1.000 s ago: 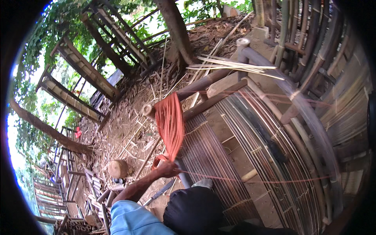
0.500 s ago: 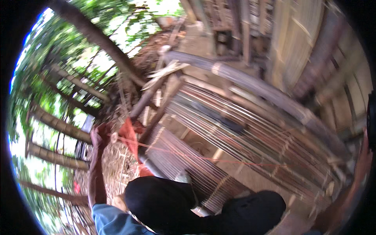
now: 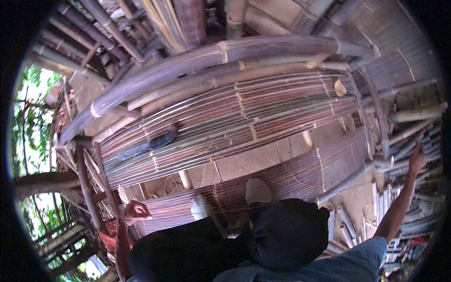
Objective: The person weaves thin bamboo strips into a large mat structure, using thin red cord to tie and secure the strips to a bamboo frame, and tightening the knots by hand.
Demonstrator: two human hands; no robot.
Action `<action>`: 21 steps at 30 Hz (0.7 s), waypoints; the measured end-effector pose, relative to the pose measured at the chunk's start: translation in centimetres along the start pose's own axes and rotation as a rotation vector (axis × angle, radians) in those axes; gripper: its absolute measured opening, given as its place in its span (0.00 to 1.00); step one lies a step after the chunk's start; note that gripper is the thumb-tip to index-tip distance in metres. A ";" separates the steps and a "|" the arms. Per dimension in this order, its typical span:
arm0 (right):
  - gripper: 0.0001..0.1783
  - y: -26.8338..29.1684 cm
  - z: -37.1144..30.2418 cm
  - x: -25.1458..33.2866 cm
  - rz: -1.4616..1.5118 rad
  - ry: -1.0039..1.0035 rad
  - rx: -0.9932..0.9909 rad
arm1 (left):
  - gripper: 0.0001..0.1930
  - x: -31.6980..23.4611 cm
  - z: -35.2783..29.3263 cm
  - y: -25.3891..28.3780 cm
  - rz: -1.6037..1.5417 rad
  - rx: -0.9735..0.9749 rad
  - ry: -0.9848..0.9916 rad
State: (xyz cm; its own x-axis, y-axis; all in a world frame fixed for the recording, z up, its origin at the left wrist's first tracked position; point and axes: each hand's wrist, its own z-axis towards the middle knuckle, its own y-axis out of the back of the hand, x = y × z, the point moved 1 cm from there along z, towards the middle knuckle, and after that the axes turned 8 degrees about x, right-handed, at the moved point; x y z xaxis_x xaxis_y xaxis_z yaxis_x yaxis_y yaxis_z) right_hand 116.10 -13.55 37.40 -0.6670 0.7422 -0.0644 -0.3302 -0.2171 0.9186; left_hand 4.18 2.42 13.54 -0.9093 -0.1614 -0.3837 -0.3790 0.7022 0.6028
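Observation:
My left hand point(image 3: 136, 210) is over the left end of the near slatted bamboo strip point(image 3: 300, 174), its fingertips pressed together. What is in the pinch, if anything, is too small to make out. A red cloth point(image 3: 109, 240) hangs beside that wrist. My right arm stretches far out to the right; the small right hand point(image 3: 417, 157) looks closed, its contents hidden. A thin line runs from near my knee toward that side. Both feet in pale footwear point(image 3: 258, 190) rest on the near slats, below my dark-clad knees point(image 3: 286, 230).
Beyond a gap lies a slatted bamboo platform point(image 3: 272, 113) holding a dark, long, curved object point(image 3: 150, 143). A thick bamboo rail point(image 3: 282, 45) arches behind it. Cut bamboo pieces point(image 3: 347, 223) are piled at right. Poles point(image 3: 47, 181) and foliage stand at left.
My view has swung to the right and steadied. My left hand now shows clearly, pinched, and my right arm reaches fully into view. The red string stretched across earlier no longer shows clearly.

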 end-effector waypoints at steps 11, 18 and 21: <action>0.25 -3.1 -34.0 -2.3 -0.144 0.090 0.885 | 0.11 -3.2 2.5 -7.4 -0.374 0.416 -0.161; 0.26 -6.9 -39.0 53.0 0.927 0.839 1.416 | 0.08 -7.1 0.3 -9.2 -0.963 0.298 -0.175; 0.24 -3.2 -45.6 64.1 1.024 1.002 1.984 | 0.08 -7.9 -1.2 -8.9 -0.835 0.193 -0.088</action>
State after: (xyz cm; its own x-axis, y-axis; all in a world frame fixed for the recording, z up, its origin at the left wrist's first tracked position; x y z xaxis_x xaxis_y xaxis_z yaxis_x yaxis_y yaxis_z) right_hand 43.95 5.82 12.51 -0.3191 0.3211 0.8917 0.4915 0.8605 -0.1340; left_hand 14.52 -3.45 12.04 -0.3258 -0.6290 -0.7058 -0.8746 0.4840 -0.0276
